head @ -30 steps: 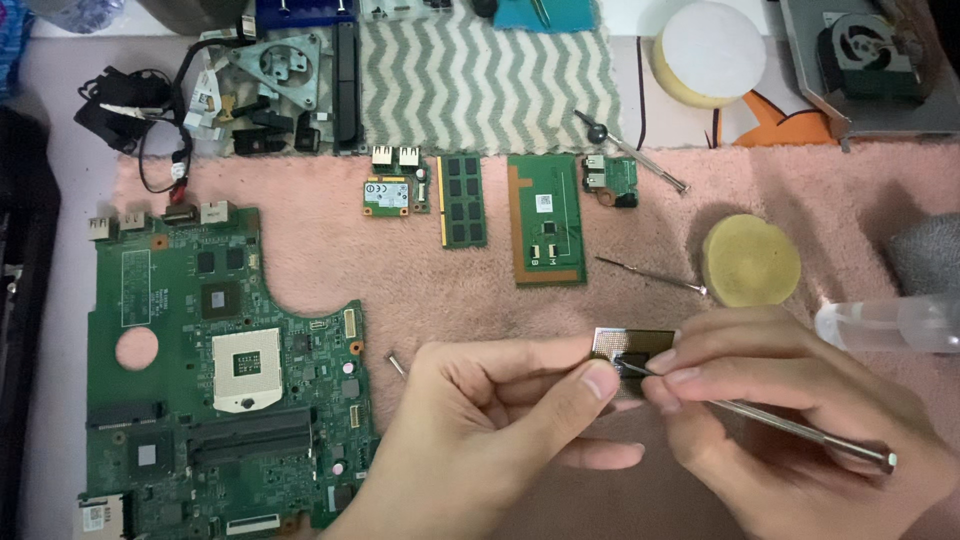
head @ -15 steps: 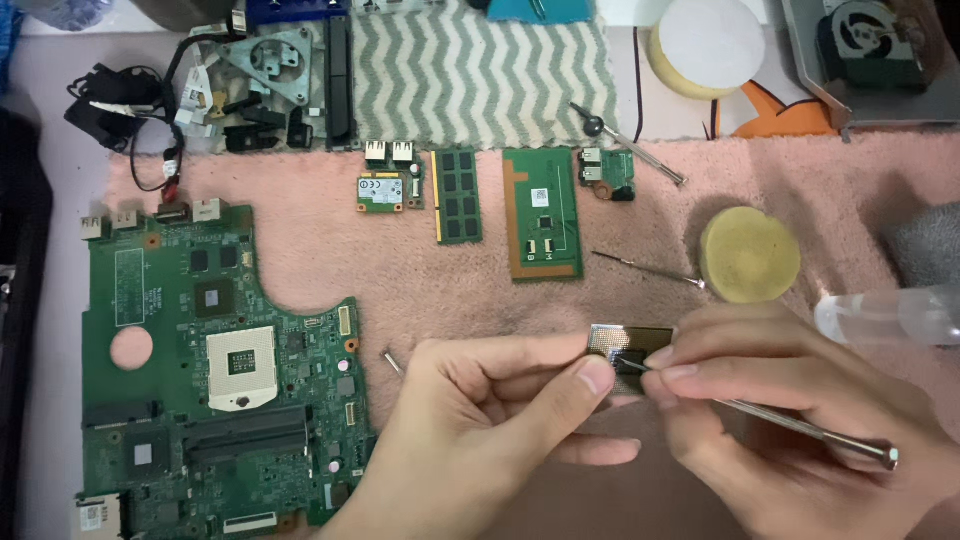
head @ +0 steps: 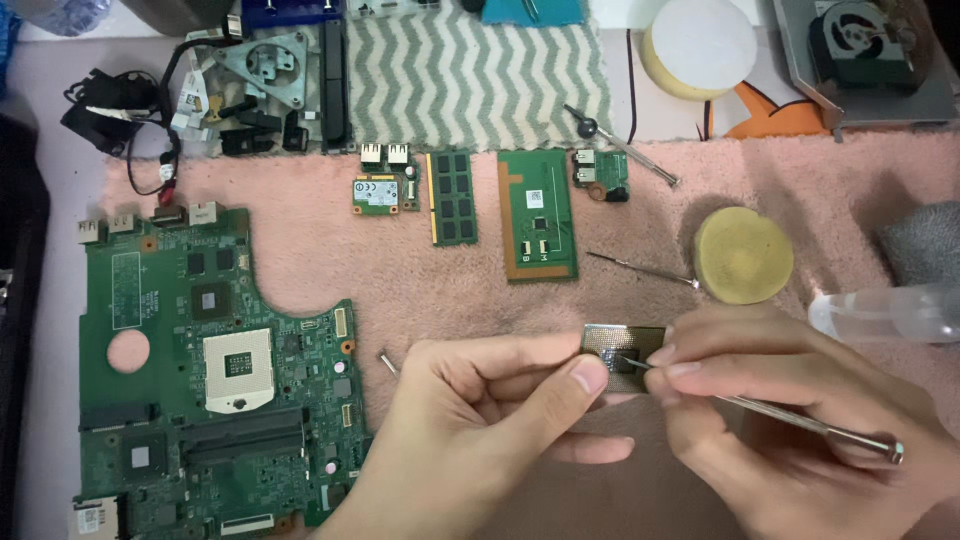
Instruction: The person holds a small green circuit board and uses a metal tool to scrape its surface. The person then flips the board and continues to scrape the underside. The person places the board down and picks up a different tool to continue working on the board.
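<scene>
My left hand (head: pixel 480 420) pinches a small square processor chip (head: pixel 625 347) between thumb and forefinger, holding it above the pink towel (head: pixel 330 270). In my right hand (head: pixel 790 420) is a thin metal tool (head: pixel 800 422), gripped like a pen, and its tip touches the chip's dark middle. A large green motherboard (head: pixel 200 370) with an empty white socket lies to the left of my hands.
On the towel lie a memory stick (head: pixel 452 197), a small card (head: pixel 378 193), a green touchpad board (head: pixel 538 215), a small port board (head: pixel 600 172), a yellow sponge disc (head: pixel 743 255), a thin pick (head: pixel 640 268) and a clear bottle (head: pixel 885 313). Cables, brackets and a fan sit behind.
The whole view has drifted slightly up and left. Both hands keep their hold on the chip and the tool, with the tip still on the chip.
</scene>
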